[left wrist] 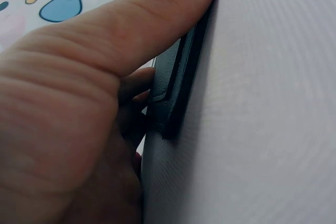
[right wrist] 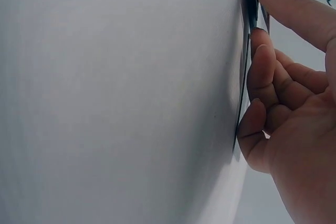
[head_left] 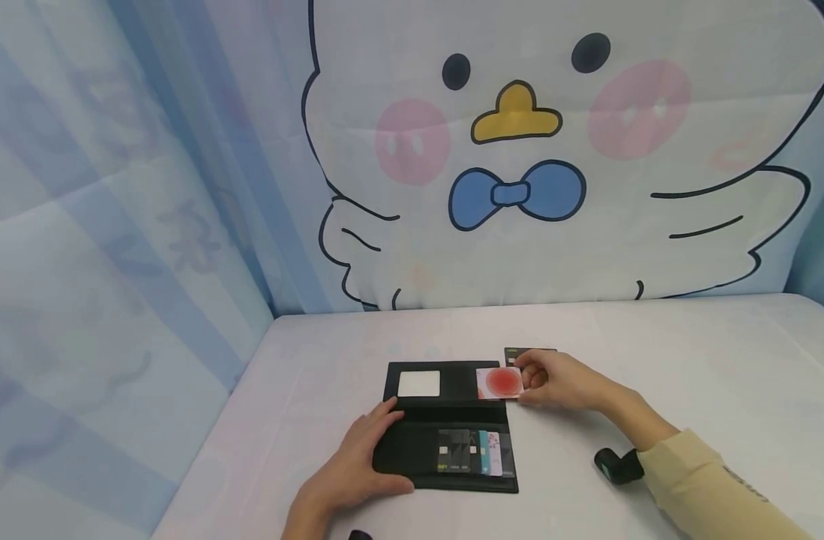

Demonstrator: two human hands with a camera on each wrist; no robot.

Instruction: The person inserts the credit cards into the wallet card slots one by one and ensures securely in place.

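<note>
An open black wallet (head_left: 412,442) lies flat on the table, with several cards (head_left: 455,451) in the slots of its near half. My left hand (head_left: 354,457) rests at its left side, fingers extended onto the wallet near the fold and thumb along the near edge. In the left wrist view the thumb lies beside the wallet's edge (left wrist: 170,77). At the far half's right end, my right hand (head_left: 560,380) pinches a white card with a red circle (head_left: 501,382), which overlaps the wallet. Its remaining fingers are curled. A dark card (head_left: 519,352) lies beyond, partly hidden by that hand.
A white rectangle (head_left: 419,383) shows on the wallet's far left section. The white-covered table (head_left: 722,375) reaches back to a curtain (head_left: 506,262) printed with a cartoon bird. A black wrist device (head_left: 617,466) sits at my right sleeve.
</note>
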